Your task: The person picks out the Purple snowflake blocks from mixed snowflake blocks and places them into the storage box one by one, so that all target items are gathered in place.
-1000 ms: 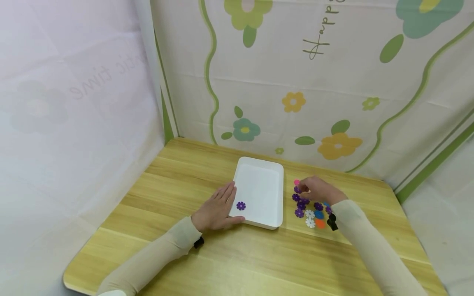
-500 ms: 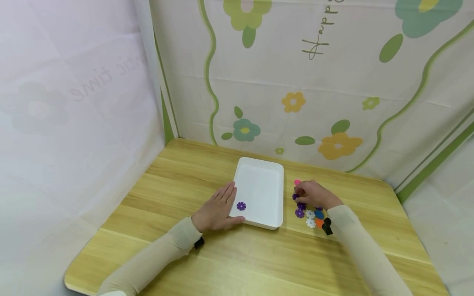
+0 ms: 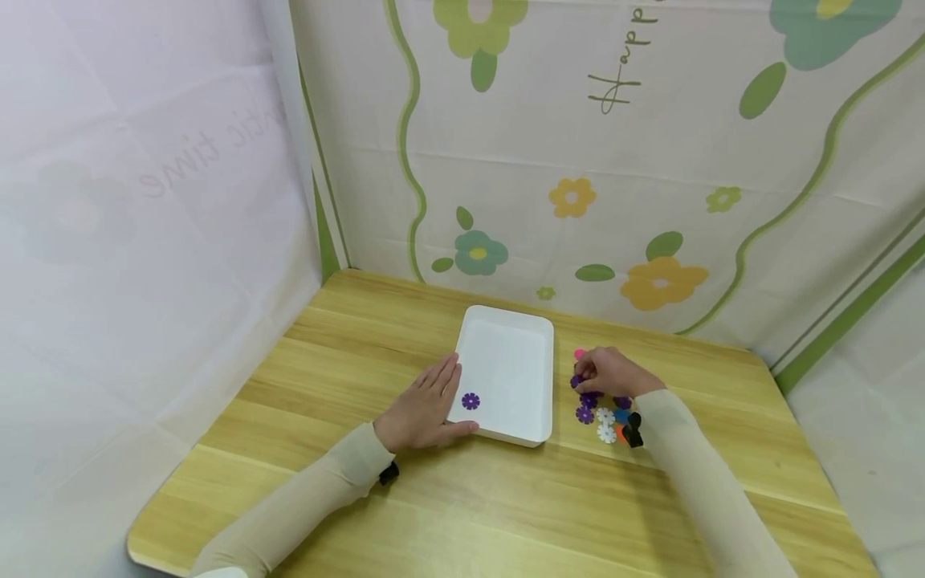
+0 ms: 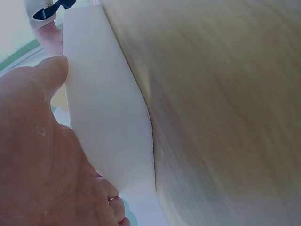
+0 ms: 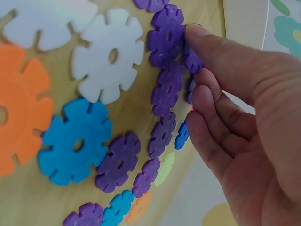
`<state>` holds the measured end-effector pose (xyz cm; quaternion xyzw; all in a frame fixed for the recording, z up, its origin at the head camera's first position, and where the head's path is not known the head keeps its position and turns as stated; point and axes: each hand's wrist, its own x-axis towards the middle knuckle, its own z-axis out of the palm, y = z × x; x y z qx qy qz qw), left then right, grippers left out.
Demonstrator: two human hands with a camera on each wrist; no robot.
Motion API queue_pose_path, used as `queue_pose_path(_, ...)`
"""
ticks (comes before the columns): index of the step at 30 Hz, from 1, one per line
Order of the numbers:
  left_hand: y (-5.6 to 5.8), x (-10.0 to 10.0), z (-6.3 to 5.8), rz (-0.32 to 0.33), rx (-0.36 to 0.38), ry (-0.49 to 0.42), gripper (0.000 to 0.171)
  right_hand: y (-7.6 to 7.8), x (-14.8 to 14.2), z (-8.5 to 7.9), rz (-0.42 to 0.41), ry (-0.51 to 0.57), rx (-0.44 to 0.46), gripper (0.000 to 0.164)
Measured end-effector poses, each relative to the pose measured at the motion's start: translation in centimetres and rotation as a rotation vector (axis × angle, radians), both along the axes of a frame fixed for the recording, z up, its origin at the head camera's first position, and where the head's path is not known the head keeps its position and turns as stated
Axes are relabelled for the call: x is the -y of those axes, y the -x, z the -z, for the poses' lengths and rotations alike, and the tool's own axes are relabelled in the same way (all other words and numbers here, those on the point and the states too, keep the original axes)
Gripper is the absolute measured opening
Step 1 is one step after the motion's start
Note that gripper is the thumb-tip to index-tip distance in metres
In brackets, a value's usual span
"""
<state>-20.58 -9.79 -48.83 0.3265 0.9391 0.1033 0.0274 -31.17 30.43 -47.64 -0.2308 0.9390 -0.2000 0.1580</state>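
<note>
Right fingers [image 5: 206,79], nearer the tray [image 3: 506,365] than 1 second ago, pinch a purple disc [image 5: 193,59]; left fingers [image 3: 449,384] stay straight

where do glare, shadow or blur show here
Head view: soft glare on the tabletop, faint shadow beside the right sleeve; left wrist view: dim and hazy, the tabletop's grain smeared; right wrist view: the cut-off white piece at top left looks washed out.

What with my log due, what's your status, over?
Left grip resting against white tray. Right grip pinching purple disc. Other discs crowd it closely. Tray holds another purple disc.
</note>
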Motion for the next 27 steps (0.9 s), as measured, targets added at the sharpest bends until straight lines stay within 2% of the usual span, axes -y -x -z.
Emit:
queue_pose_path(8,0.2,0.1,0.6,-0.001,-0.008,-0.014,0.103,0.3,0.0,-0.6,0.022,0.025,0.047,0.006)
queue_pose_path(14,0.1,0.1,0.4,0.003,-0.005,-0.008,0.101,0.0,-0.4,-1.6,0.027,0.046,0.098,0.005)
queue_pose_path(19,-0.1,0.1,0.0,0.004,-0.002,0.021,0.102,-0.1,-0.5,-3.0,0.01,0.018,0.081,0.006)
queue_pose_path(27,0.0,0.0,0.0,0.001,0.001,0.017,0.102,0.3,0.2,-5.6,-0.006,0.007,0.091,0.01)
